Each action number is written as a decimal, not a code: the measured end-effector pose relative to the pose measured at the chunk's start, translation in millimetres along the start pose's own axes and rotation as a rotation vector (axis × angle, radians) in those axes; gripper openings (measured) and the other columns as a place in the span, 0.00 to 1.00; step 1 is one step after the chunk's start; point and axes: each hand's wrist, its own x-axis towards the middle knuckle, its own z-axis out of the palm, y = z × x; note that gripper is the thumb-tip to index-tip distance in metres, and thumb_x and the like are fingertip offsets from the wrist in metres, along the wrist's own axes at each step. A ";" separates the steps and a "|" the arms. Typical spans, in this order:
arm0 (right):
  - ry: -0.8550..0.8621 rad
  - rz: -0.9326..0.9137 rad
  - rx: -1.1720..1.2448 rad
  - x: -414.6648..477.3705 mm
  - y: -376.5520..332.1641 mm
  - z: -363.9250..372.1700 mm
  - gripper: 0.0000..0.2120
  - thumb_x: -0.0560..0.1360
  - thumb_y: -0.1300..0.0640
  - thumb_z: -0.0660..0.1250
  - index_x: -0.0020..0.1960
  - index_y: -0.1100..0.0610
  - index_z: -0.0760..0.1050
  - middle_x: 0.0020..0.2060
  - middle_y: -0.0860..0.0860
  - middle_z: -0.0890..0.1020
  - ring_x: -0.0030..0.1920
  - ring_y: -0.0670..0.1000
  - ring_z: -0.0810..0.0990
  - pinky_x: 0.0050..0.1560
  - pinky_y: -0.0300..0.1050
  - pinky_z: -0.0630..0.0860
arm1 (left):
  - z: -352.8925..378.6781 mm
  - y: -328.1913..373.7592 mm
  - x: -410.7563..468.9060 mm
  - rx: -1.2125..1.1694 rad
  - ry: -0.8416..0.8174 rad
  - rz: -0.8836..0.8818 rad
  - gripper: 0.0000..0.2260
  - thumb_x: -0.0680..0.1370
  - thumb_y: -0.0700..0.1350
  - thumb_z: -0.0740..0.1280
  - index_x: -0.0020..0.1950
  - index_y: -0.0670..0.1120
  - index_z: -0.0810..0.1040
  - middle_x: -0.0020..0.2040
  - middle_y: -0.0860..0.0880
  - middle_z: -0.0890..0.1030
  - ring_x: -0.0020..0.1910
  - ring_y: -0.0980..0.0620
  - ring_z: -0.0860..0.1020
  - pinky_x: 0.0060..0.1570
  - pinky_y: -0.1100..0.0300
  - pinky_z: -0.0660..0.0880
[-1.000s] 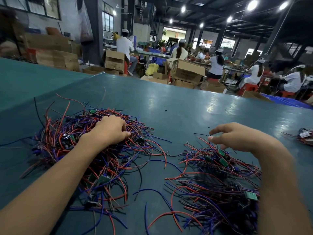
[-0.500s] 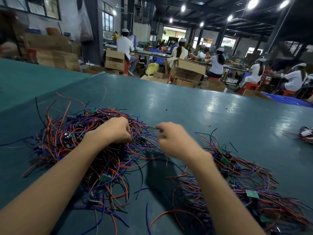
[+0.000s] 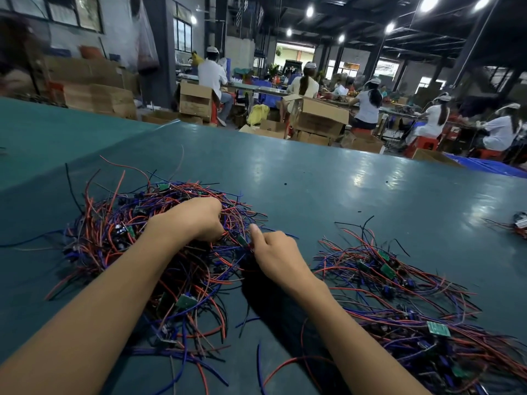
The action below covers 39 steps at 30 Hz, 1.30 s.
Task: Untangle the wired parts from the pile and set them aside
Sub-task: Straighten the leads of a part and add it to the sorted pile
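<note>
Left hand: fingers curled into pile, gripping wires. Right hand: fingers pinch wired part at pile's right edge. Second heap near right. Open table beyond.

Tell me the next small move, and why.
Probably pull the right hand rightward, easing the green board at its fingertips free while the left hand pins the tangled pile. Its wires run into the tangle; the sorted pile lies rightward.
</note>
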 end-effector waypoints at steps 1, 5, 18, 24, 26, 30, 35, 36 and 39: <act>0.006 -0.010 -0.024 1.0 3.3 1.0 0.28 0.83 0.42 0.57 0.30 0.57 0.70 0.29 0.54 0.74 0.40 0.59 0.75 0.42 0.47 0.67 | -0.2 -1.6 -0.1 -0.002 0.016 -0.013 0.03 0.74 0.39 0.64 0.44 0.44 0.78 0.47 0.41 0.80 0.45 0.45 0.78 0.44 0.56 0.75; 0.004 -0.022 0.025 2.6 6.3 -3.2 0.13 0.79 0.46 0.66 0.47 0.53 0.86 0.37 0.53 0.84 0.43 0.54 0.82 0.41 0.41 0.71 | 1.7 -5.5 2.3 -0.018 0.020 -0.032 0.11 0.75 0.39 0.65 0.56 0.43 0.80 0.55 0.44 0.82 0.53 0.43 0.80 0.53 0.52 0.79; 0.035 0.116 -0.054 4.1 3.8 -2.9 0.14 0.72 0.37 0.70 0.37 0.46 0.80 0.31 0.42 0.78 0.42 0.52 0.79 0.43 0.44 0.74 | 4.6 -9.4 6.5 -0.080 -0.031 0.012 0.08 0.74 0.36 0.66 0.43 0.50 0.78 0.43 0.48 0.76 0.41 0.48 0.74 0.42 0.57 0.72; -0.023 0.149 -0.009 9.6 2.8 -27.4 0.16 0.67 0.48 0.72 0.34 0.62 0.80 0.24 0.51 0.79 0.30 0.53 0.77 0.33 0.42 0.72 | 4.8 -8.5 6.6 -0.082 -0.031 0.005 0.08 0.75 0.35 0.66 0.45 0.49 0.79 0.45 0.45 0.77 0.42 0.44 0.74 0.43 0.57 0.74; -0.022 0.166 0.046 10.9 1.6 -45.4 0.14 0.68 0.50 0.71 0.31 0.60 0.77 0.24 0.52 0.76 0.28 0.52 0.74 0.33 0.44 0.74 | 4.2 -6.7 5.3 -0.066 -0.028 -0.004 0.07 0.75 0.35 0.66 0.44 0.48 0.76 0.45 0.45 0.76 0.42 0.45 0.73 0.43 0.56 0.73; -0.125 0.239 0.578 3.0 -10.8 -88.8 0.06 0.77 0.58 0.68 0.46 0.61 0.80 0.33 0.55 0.83 0.30 0.53 0.81 0.34 0.45 0.79 | -4.8 -4.9 -4.3 -0.020 0.001 -0.007 0.13 0.76 0.41 0.70 0.61 0.47 0.83 0.60 0.46 0.82 0.58 0.45 0.79 0.52 0.57 0.76; -0.219 0.194 0.972 -16.0 -24.3 -128.4 0.07 0.82 0.60 0.61 0.52 0.62 0.76 0.34 0.54 0.83 0.31 0.51 0.82 0.33 0.44 0.82 | -38.8 2.9 -24.5 -0.091 0.254 0.072 0.13 0.81 0.56 0.64 0.59 0.54 0.84 0.59 0.51 0.83 0.61 0.47 0.78 0.64 0.54 0.69; -0.225 0.183 1.046 -18.5 -27.3 -131.9 0.08 0.82 0.60 0.60 0.52 0.62 0.76 0.33 0.52 0.82 0.30 0.50 0.80 0.31 0.42 0.80 | -47.1 4.5 -29.8 -0.209 0.255 0.103 0.14 0.81 0.59 0.64 0.55 0.54 0.86 0.54 0.52 0.85 0.56 0.49 0.80 0.60 0.56 0.73; -0.301 0.146 1.256 -24.9 -37.0 -133.5 0.08 0.81 0.60 0.59 0.52 0.61 0.77 0.32 0.50 0.75 0.27 0.46 0.69 0.26 0.38 0.68 | -63.9 12.8 -52.9 -0.556 0.075 0.278 0.20 0.78 0.67 0.62 0.50 0.56 0.87 0.45 0.57 0.87 0.41 0.57 0.83 0.42 0.61 0.75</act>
